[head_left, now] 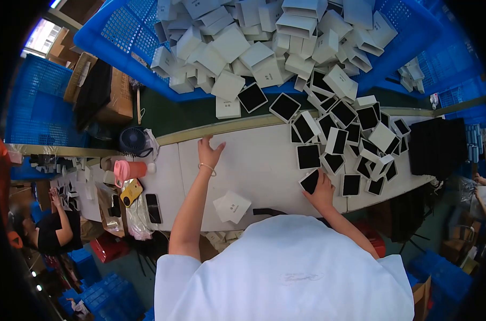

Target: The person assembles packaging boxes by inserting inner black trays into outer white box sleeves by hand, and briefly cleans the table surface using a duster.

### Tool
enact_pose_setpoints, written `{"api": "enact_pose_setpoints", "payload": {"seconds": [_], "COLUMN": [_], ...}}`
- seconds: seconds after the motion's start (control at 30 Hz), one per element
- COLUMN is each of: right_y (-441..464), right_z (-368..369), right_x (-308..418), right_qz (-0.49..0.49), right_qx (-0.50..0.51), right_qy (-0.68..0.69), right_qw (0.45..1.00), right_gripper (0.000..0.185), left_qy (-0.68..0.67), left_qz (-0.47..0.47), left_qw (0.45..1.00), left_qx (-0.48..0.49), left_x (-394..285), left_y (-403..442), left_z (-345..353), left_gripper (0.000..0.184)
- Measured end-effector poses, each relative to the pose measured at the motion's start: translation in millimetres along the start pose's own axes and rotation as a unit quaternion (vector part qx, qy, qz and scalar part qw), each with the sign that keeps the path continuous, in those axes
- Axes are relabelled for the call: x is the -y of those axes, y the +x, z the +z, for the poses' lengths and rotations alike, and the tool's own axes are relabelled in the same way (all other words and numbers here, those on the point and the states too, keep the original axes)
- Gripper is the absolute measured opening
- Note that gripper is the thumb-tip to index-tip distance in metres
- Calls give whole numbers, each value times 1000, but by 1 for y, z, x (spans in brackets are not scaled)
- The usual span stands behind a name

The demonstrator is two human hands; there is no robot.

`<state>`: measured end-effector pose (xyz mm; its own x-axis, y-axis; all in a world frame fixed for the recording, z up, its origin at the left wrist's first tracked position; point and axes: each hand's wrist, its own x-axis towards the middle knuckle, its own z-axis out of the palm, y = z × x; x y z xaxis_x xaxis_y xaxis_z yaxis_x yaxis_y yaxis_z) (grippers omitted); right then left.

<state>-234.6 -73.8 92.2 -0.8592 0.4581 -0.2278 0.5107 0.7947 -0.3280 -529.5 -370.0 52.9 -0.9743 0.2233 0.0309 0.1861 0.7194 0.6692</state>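
My left hand [211, 153] hovers over or rests at the far side of the white table [264, 152], thumb and fingers apart, holding nothing. My right hand [321, 192] grips a small white box with a black insert [309, 182] at its near edge. Just beyond it lies a loose heap of similar open boxes with black inserts [308, 157], some tilted on one another. Two white box lids or flat white pieces with small print [235, 207] lie overlapping near my body, between my arms.
A blue basket [114, 32] full of white box sleeves [229, 43] stands at the back. On the left are a pink cup [129, 170], a yellow phone-like item [131, 192], a dark phone [153, 208] and a small fan [133, 140]. Black material [438, 147] sits right. Another person [53, 230] works far left.
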Motion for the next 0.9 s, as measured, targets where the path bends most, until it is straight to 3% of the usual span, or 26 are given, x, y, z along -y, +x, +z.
{"api": "enact_pose_setpoints", "payload": {"seconds": [0.03,0.07,0.13,0.2,0.23,0.33,0.37,0.43,0.47,0.5,0.53,0.6,0.63,0.67,0.73,0.77,0.8,0.83,0.87,0.9], "right_y": [4,8,8,0,-6,-31,-33,-32,-37,-41,-45,-43,-44,-47,-66,-74,-79,-84,-79,-62], "right_z": [-11,-21,-29,-31,-34,-39,-53,-88,-93,-98,-104,-131,-138,-140,-138,-131,-120,-113,-117,-129], "right_x": [9,15,11,-5,-9,-18,-17,-10,-12,-20,-26,-33,-36,-35,-15,-20,-28,-33,-30,-24], "right_qz": [46,92,128,135,142,48,54,122,123,58,-8,-46,-46,-68,-44,-47,-109,-165,-165,-79], "right_qx": [50,97,117,187,191,111,111,148,149,128,105,111,39,-97,-158,-158,28,212,210,7], "right_qy": [4,8,11,200,219,264,263,244,247,199,151,189,219,150,202,203,120,31,31,156], "right_qw": [998,991,985,952,946,957,957,951,950,970,983,974,974,982,965,965,986,963,963,985], "right_gripper": [104,106,109,110,107,89,89,66,66,54,42,35,42,47,50,50,49,48,48,47], "left_qy": [1,-3,80,129,184,145,152,138,124,127,71,-23,-62,-60,-133,-132,-129,-125,-126,-136], "left_qz": [17,24,-159,-155,-158,-189,-182,-185,-189,-189,-115,17,72,68,168,167,211,254,256,289], "left_qw": [998,998,983,978,969,970,970,972,974,973,990,998,994,994,976,977,969,959,958,947], "left_qx": [-54,-54,-42,-43,-47,-41,-60,-44,-32,-33,-42,-50,-51,-53,-28,-31,-28,-23,-24,-16], "left_x": [12,-6,-55,-71,-79,-75,-75,-85,-86,-82,-74,-74,-89,-103,-130,-138,-144,-149,-154,-160], "left_y": [29,51,79,95,101,108,105,91,81,68,50,7,-20,-43,-76,-90,-101,-108,-112,-117], "left_z": [21,26,34,48,56,68,71,60,53,47,39,17,3,-9,-31,-36,-41,-45,-49,-49], "left_gripper": [74,74,104,112,120,120,118,116,114,114,111,106,103,103,101,101,102,103,103,103]}}
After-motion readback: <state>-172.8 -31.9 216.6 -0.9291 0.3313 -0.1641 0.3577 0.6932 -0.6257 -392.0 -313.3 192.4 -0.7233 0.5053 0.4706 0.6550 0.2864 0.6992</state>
